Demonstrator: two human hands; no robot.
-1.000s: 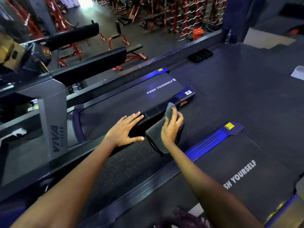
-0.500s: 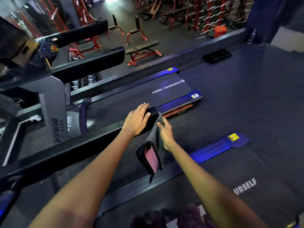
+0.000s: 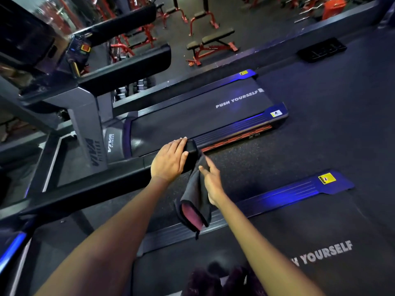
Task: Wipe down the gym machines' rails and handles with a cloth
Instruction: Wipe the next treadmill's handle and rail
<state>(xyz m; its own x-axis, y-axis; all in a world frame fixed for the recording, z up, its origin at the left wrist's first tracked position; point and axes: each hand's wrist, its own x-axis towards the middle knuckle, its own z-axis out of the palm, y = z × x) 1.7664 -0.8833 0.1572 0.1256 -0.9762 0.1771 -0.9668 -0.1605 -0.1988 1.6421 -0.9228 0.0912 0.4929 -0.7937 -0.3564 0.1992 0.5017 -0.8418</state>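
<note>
1. Own treadmill belt [image 3: 288, 242], "YOURSELF" print, nearest the camera; its blue side rail [image 3: 295, 192] runs on the far side of the belt.
2. Landmark: black handrail [image 3: 85, 193] running from lower left to its end cap at centre.
3. Cloth [image 3: 195, 195] hangs off the handrail end, dark grey with a pink inner face showing at the bottom fold. It now hangs long; 1.0 s ago it was bunched under the right palm.
4. Right hand [image 3: 212, 184] just right of the handrail end, fingers mostly straight, flat against the cloth's side; grip cannot tell.
5. Left hand [image 3: 170, 159] on top of the handrail end, fingers curled over the cap. 1.0 s ago it lay flat with fingers spread.
6. Neighbour treadmill [image 3: 213, 112] beyond the handrail, "PUSH YOURSELF" on the belt.
7. Red benches [image 3: 211, 45] farther off, past that treadmill.
</note>
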